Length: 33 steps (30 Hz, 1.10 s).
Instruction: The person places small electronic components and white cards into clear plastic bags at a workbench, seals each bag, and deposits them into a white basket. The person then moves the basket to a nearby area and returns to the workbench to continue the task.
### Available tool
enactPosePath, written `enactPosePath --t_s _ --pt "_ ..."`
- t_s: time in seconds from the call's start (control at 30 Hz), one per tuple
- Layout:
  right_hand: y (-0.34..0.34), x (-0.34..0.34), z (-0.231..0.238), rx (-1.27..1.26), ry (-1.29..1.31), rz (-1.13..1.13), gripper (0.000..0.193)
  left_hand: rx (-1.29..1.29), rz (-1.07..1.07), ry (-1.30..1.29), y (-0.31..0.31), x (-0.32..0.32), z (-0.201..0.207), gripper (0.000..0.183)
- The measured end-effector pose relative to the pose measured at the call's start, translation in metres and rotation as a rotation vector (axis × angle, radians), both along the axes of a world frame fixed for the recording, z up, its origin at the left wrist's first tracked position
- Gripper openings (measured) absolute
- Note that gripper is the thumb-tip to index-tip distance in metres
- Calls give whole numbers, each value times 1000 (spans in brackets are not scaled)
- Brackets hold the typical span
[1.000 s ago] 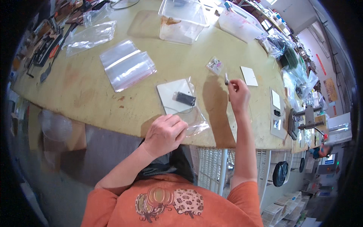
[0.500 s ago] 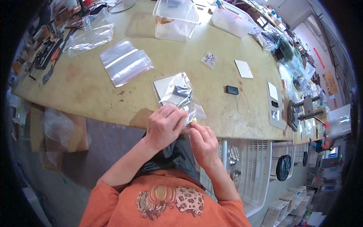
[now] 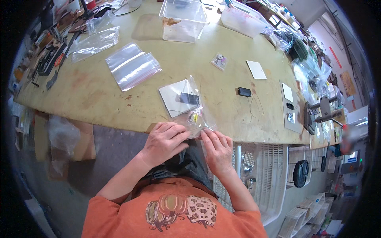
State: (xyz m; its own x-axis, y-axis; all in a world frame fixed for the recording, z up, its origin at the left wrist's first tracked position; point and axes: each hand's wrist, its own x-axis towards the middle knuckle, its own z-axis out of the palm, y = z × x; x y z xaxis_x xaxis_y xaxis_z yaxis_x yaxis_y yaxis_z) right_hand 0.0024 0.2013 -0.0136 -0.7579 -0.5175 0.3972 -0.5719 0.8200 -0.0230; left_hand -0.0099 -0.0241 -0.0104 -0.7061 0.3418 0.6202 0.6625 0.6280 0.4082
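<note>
A clear plastic bag (image 3: 206, 119) lies at the table's front edge, its near end between my hands. Inside show a white card (image 3: 174, 95), a small black box-shaped part (image 3: 189, 98) and a small packet with something yellow (image 3: 194, 118). My left hand (image 3: 164, 144) has its fingers curled together at the bag's near left edge. At the near right edge, my right hand (image 3: 217, 150) grips the plastic between thumb and fingers. The thumbs are partly hidden.
Flat zip bags (image 3: 133, 67) lie to the left. To the right are a black box with thin wires (image 3: 244, 92), a white card (image 3: 256, 70) and a small packet of parts (image 3: 219, 62). Clear bins (image 3: 184, 23) stand behind; a metal hand press (image 3: 323, 113) is at the right edge.
The bag now lies flatter, and the packet with the yellow bit shows inside it. My left hand has moved down and left, toward the table's front edge.
</note>
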Motion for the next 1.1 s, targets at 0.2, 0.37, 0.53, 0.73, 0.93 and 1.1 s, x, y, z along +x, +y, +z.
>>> enactPosePath --t_s 0.2,0.37,0.53,0.73,0.93,1.1 --pt "7 -12 10 -48 64 -113 36 82 -3 109 0 -11 -3 20" --pt "19 -9 65 -447 19 111 28 203 -63 258 -4 -3 50 11" --pt "14 24 112 -957 -405 198 16 409 -85 185 -1 17 78 13" --pt "16 33 94 -1489 -858 27 9 527 -64 12 13 22 55 12" --pt "16 32 77 -925 -246 -15 15 197 5 -73 24 4 56 16" --pt "0 27 68 -736 -52 14 16 270 -193 -175 56 7 60 16"
